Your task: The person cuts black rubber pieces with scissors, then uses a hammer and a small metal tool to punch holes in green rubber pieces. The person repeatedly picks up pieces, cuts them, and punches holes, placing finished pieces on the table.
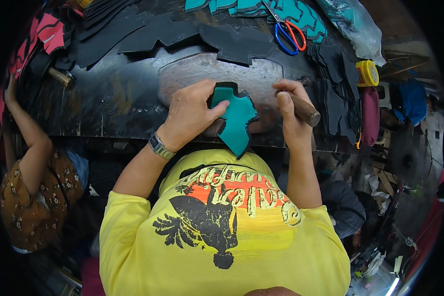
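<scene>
My left hand (195,109) pinches a teal cut piece with black edges (237,121), its thumb lying across the teal face. The piece has a notched outline and a pointed lower end, and it hangs over the table's near edge. To the right, my right hand (293,111) is closed round the thick wooden handle of a hammer (307,112). The handle's butt end points toward me, and the hammer's head is mostly hidden. Under and beyond both hands lies a worn, smooth slab (182,74) on the dark table.
Black cut pieces (237,42) lie beyond the slab, with more stacked at right (333,93). Teal pieces (301,15) and scissors (289,37) sit at the back. A yellow tub (367,73) stands at right. At left are another hammer (60,77), pink pieces (51,33) and a co-worker's arm (28,126).
</scene>
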### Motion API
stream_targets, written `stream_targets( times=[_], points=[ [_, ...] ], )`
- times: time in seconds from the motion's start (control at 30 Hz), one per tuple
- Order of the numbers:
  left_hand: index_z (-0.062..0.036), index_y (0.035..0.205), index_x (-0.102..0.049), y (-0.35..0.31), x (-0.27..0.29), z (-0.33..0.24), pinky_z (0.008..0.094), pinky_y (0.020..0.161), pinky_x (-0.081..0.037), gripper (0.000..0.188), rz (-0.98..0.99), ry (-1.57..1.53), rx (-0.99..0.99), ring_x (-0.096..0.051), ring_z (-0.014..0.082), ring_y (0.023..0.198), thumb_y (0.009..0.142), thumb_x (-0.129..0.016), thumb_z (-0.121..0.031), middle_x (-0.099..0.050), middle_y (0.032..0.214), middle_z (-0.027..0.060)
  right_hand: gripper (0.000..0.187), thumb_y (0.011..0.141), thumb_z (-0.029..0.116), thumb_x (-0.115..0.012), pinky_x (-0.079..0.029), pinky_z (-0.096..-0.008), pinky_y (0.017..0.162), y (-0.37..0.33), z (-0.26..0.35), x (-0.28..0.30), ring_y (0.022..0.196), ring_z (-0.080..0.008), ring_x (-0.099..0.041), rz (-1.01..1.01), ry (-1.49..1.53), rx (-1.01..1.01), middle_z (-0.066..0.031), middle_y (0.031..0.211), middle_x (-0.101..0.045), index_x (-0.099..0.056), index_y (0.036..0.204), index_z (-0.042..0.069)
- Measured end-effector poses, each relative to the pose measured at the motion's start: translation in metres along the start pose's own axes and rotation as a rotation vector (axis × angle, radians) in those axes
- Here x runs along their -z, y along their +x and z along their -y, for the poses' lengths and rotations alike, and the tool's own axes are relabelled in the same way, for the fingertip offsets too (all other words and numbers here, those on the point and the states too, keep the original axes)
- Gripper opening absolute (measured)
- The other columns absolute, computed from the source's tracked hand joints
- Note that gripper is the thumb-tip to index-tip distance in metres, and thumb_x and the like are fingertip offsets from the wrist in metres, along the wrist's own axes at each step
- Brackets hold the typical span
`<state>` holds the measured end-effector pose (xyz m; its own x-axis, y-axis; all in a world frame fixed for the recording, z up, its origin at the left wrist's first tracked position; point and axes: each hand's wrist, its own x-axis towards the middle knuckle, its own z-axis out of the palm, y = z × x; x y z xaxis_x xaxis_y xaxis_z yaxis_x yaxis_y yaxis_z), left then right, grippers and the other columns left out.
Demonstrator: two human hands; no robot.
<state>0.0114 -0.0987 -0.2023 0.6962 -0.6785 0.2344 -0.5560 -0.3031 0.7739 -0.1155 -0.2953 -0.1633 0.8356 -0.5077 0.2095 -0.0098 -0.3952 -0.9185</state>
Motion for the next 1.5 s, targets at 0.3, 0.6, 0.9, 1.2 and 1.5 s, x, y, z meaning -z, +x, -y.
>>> stream_targets(
  times=[0.3,0.6,0.9,1.2,1.5],
  points=[
    [0.0002,0.084,-0.071,0.022,0.027,-0.002,0.0427,0.062,-0.053,0.029,0.493,-0.120,0.241,-0.067,0.0375,0.063,0.077,-0.081,-0.025,-0.068,0.069,0.0198,0.018,0.091,0.002,-0.069,-0.052,-0.0257,0.073,-0.034,-0.037,-0.038,0.075,-0.0106,-0.063,0.077,0.208,0.019,-0.0091,0.093,-0.067,-0.055,0.101,0.002],
    [-0.0030,0.099,-0.071,0.013,0.001,-0.008,0.0387,0.068,-0.053,0.023,0.326,-0.066,0.106,-0.069,0.0327,0.072,0.084,-0.078,-0.020,-0.070,0.080,0.0144,0.019,0.092,-0.003,-0.069,-0.058,-0.0313,0.080,-0.032,-0.030,-0.033,0.083,-0.0179,-0.072,-0.097,0.619,-0.193,-0.0148,0.097,-0.070,-0.056,0.106,-0.001],
    [-0.0049,0.106,-0.074,0.000,-0.001,-0.013,0.0434,0.075,-0.054,0.023,0.218,-0.144,0.086,-0.069,0.0365,0.084,0.085,-0.074,-0.016,-0.068,0.094,0.0136,0.018,0.088,-0.005,-0.072,-0.054,-0.0277,0.077,-0.033,-0.025,-0.019,0.086,-0.0139,-0.068,0.032,0.186,0.115,-0.0093,0.094,-0.070,-0.064,0.104,-0.002],
    [-0.0055,0.116,-0.073,-0.008,-0.006,-0.018,0.0363,0.075,-0.057,0.033,0.124,-0.109,-0.054,-0.071,0.0301,0.083,0.083,-0.074,-0.002,-0.068,0.097,0.0108,0.018,0.087,0.005,-0.075,-0.050,-0.0280,0.073,-0.021,-0.034,-0.021,0.077,-0.0194,-0.063,0.005,0.040,0.231,-0.0122,0.092,-0.067,-0.067,0.102,-0.001],
    [-0.0039,0.121,-0.071,-0.012,-0.006,-0.024,0.0354,0.072,-0.059,0.046,0.161,0.066,-0.208,-0.070,0.0261,0.085,0.075,-0.074,0.003,-0.063,0.097,0.0094,0.017,0.086,0.002,-0.071,-0.050,-0.0298,0.076,-0.030,-0.034,-0.027,0.080,-0.0167,-0.063,-0.031,0.232,0.030,-0.0116,0.092,-0.068,-0.064,0.102,-0.001]
  ],
)
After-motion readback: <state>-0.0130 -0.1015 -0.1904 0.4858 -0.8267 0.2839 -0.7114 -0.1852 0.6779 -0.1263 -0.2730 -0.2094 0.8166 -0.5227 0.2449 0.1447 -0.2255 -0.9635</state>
